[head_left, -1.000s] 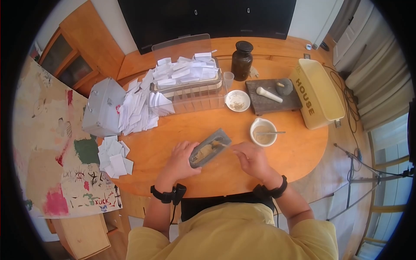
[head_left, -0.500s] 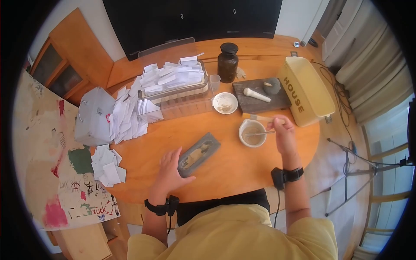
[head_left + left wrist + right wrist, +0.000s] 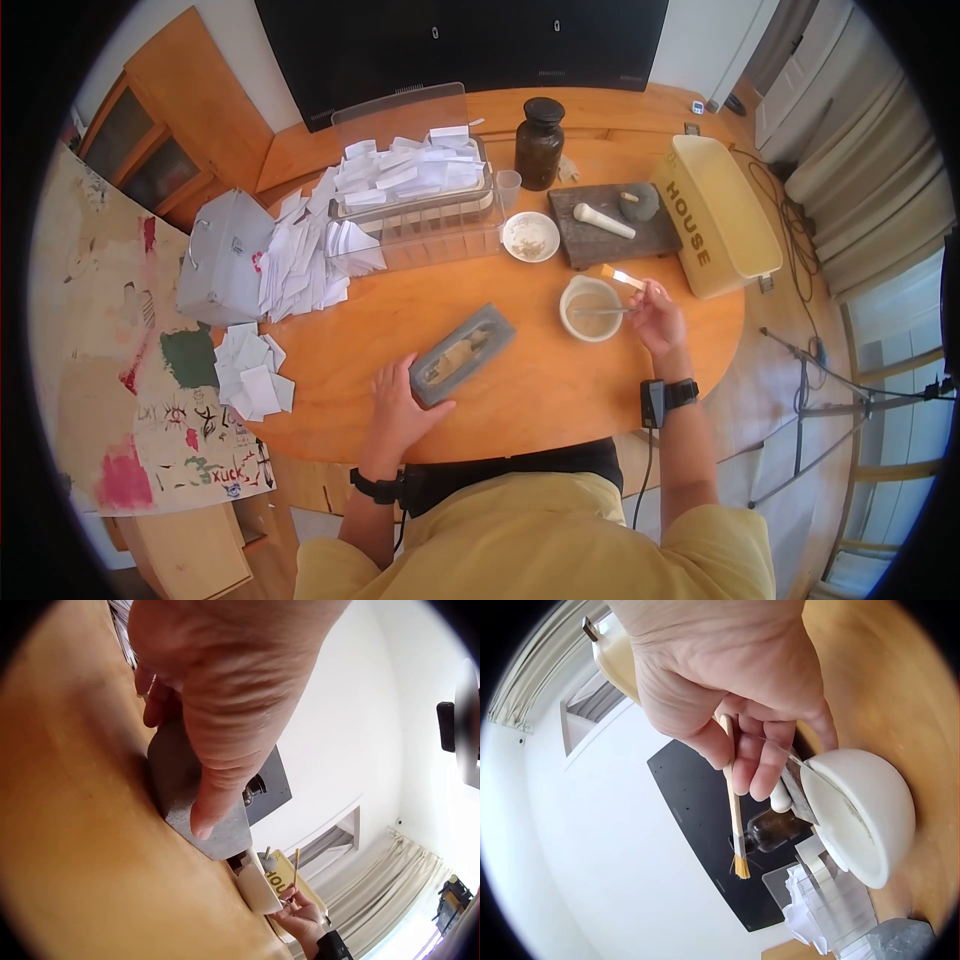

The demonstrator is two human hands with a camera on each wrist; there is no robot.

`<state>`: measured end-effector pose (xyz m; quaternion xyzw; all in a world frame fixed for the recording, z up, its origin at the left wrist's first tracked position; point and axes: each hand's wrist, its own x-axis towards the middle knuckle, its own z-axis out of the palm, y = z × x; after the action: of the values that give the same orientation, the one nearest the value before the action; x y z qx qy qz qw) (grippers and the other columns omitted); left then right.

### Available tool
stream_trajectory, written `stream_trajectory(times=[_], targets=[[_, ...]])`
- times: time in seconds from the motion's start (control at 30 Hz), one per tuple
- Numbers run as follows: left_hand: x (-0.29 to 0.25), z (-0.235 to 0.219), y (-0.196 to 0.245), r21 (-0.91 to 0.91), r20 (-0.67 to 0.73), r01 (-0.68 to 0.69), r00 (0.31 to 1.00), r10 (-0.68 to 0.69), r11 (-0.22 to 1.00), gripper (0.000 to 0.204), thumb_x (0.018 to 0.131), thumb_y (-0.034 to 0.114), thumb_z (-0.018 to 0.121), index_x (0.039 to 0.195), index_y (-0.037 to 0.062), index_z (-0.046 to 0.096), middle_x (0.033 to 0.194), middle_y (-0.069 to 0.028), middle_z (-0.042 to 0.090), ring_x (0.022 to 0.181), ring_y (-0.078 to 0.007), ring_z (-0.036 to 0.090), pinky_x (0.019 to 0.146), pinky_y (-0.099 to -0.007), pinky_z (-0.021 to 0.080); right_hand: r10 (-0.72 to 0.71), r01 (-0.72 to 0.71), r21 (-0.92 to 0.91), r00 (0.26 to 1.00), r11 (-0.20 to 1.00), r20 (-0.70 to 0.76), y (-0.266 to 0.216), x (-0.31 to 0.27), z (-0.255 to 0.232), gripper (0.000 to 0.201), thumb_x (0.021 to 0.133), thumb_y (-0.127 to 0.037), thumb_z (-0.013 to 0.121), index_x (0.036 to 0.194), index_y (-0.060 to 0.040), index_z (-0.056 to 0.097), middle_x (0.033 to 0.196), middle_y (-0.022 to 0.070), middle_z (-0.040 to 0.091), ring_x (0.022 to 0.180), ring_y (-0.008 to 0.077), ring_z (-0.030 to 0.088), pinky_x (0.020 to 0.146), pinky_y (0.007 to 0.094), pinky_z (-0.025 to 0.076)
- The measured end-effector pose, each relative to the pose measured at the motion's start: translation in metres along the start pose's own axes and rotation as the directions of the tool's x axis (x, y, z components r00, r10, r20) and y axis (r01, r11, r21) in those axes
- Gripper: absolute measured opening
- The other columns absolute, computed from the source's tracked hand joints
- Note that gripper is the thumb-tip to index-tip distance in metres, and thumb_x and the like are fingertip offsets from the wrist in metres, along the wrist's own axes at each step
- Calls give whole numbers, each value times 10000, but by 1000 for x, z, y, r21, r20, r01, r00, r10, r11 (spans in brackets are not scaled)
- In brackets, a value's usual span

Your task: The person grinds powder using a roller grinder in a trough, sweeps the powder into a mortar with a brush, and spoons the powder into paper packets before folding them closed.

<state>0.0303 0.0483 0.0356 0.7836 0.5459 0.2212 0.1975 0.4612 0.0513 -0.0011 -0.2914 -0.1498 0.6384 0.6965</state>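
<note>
Pinched between the thumb and bent fingers of my right hand (image 3: 660, 318) is a flat brush (image 3: 736, 810), its pale wooden handle smooth and slim, its short bristles golden yellow below a pale band. I hold it up beside the white mortar (image 3: 591, 309), near the worktop's (image 3: 330, 365) rounded right edge. A thin rod (image 3: 600, 311) leans over the mortar's rim towards my fingers; whether I grip it too, I cannot tell. The mortar is glossy and round-sided. By the near edge lies a grey stone block (image 3: 492, 345), oblong and slanted, its ragged hollow holding tan, clumped matter. My left hand (image 3: 402, 408) rests there, thumb and fingers spread about the block's near left corner, forearm crossing the near edge.
</note>
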Motion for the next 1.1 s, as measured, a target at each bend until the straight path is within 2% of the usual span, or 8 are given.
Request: stream_trajectory(times=[0.33, 0.47, 0.63, 0.83, 1.03, 1.1], targets=[[2, 11, 2, -95, -132, 22, 991, -35, 995, 786, 572, 298, 866, 1210, 39, 487, 1134, -132, 561, 1069, -336, 494, 943, -452, 369, 31, -32, -30, 999, 999, -15, 15, 3, 13, 151, 968, -169, 518, 1061, -73, 587, 815, 81, 654, 805, 224, 638, 807, 376, 480], [1, 17, -3, -69, -142, -27, 990, 17, 997, 768, 573, 295, 867, 1200, 51, 497, 1124, -130, 563, 1060, -331, 499, 936, -449, 372, 65, -65, -23, 997, 998, -31, 23, 4, 17, 150, 964, -171, 523, 1059, -75, 587, 812, 76, 652, 805, 223, 637, 818, 376, 473], [2, 18, -8, -84, -123, -32, 992, 21, 996, 727, 579, 291, 866, 1177, 66, 519, 1105, -122, 574, 1045, -326, 513, 924, -439, 379, 81, -81, -8, 996, 997, -26, 35, 7, 25, 149, 964, -171, 522, 1049, -71, 592, 811, 72, 647, 798, 220, 634, 799, 367, 479], [14, -1, -21, -196, -22, 8, 1000, -12, 981, 650, 568, 232, 881, 1111, 57, 570, 1052, -115, 617, 990, -302, 567, 899, -414, 409, 84, -84, -15, 996, 996, 6, 44, 8, 35, 159, 967, -170, 516, 1043, -53, 592, 804, 73, 639, 784, 216, 634, 777, 348, 488], [15, -22, -44, -178, 30, -30, 999, 36, 984, 663, 554, 215, 890, 1114, 64, 568, 1068, -110, 609, 1019, -296, 556, 906, -405, 415, 100, -99, -20, 995, 995, 17, 52, 9, 41, 163, 967, -167, 518, 1050, -48, 592, 804, 79, 639, 780, 214, 632, 767, 346, 494], [11, -23, -46, -171, 39, 12, 999, -6, 985, 695, 553, 216, 893, 1137, 63, 550, 1090, -114, 593, 1047, -300, 537, 911, -408, 417, 117, -116, -13, 993, 993, 21, 57, 10, 44, 161, 966, -167, 520, 1050, -49, 591, 804, 80, 639, 780, 215, 631, 769, 349, 494]])
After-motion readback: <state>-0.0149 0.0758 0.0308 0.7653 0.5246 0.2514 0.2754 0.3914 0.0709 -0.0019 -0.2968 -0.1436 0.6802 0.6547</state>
